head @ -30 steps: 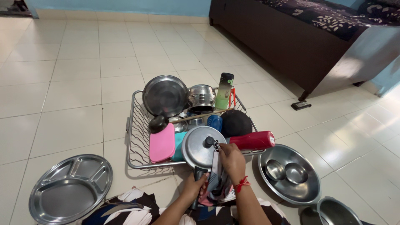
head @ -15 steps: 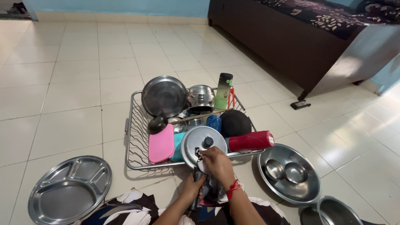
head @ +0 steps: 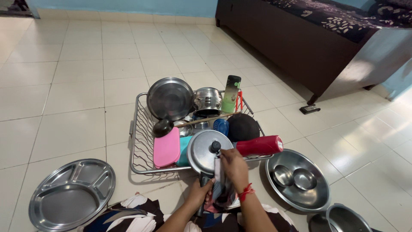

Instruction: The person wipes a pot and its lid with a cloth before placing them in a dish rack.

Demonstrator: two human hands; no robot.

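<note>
Head view: right hand (head: pixel 231 165) rubs cloth (head: pixel 221 189) on steel lid (head: pixel 204 152).

The round steel pressure-cooker lid (head: pixel 205 151) shines smooth and mirror-bright, wiped with a soft patterned cloth (head: pixel 222 189). The sectioned steel plate (head: pixel 71 194) at near left is glossy metal on glazed cream floor tiles (head: pixel 73 77). The pink plastic lid (head: pixel 167 148) looks matt; the red plastic bottle (head: pixel 259 145) glossy.

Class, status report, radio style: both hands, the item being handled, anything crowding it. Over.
Left hand grips dark handle under round steel lid. Right hand presses patterned cloth against lid. Red bottle and wire dish rack crowd it.
</note>
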